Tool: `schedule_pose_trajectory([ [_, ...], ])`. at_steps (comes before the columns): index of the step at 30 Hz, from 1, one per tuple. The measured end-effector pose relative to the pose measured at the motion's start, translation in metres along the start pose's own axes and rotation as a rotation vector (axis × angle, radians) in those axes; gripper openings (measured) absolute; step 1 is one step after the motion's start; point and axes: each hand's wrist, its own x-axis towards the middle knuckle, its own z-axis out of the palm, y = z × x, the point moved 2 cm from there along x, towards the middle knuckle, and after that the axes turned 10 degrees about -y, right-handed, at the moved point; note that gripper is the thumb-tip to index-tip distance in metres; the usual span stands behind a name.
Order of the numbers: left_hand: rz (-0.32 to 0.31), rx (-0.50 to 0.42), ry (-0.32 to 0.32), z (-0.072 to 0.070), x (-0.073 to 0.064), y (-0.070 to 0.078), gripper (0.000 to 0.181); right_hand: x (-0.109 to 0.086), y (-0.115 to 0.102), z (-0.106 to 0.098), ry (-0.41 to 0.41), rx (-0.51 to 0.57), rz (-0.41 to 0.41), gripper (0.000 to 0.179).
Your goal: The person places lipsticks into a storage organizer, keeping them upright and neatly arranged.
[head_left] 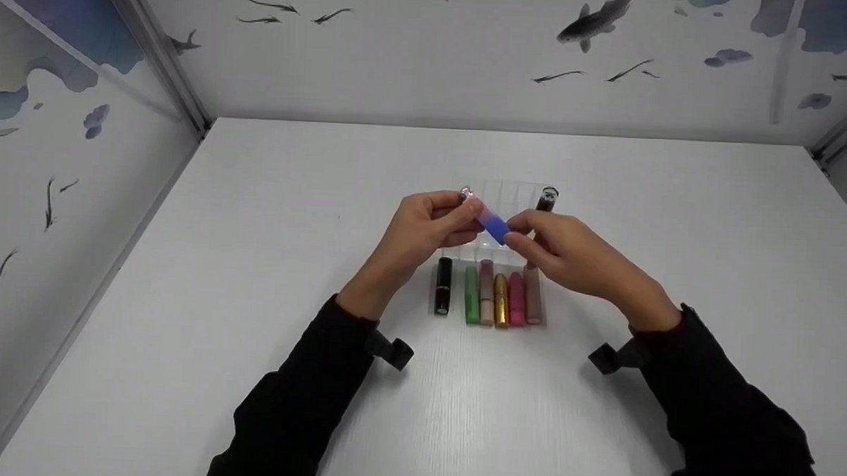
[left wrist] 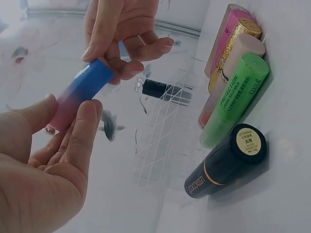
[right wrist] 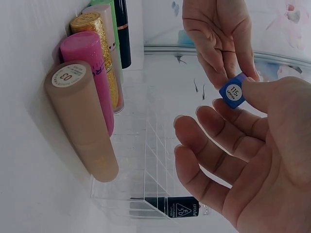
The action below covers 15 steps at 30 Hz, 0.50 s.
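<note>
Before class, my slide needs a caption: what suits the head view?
Left hand and right hand hold a pink-and-blue lipstick, clear tray and six tubes below.

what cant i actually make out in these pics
- Head view: parts of the clear case, behind the left hand and right hand.
- Head view: print on the green tube, too small.
- Left wrist: part of the two-tone tube, behind left-hand fingers.
- Right wrist: one end of the gold-banded black tube, cut off by the top edge.
</note>
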Motion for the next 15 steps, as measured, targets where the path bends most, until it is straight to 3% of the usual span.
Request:
schedule_pose_trajectory([
  [6,0.016,0.038,0.013,0.0025,-0.0003,0.0007,0.036,0.001,-0.0005,0.0016,-0.027,0.002,0.007,0.036],
  [15,0.032,0.013,-0.009,0.0024,-0.0022,0.0011,0.039,0.0017,-0.0019,0.0026,-0.036,-0.034,-0.011,0.035],
])
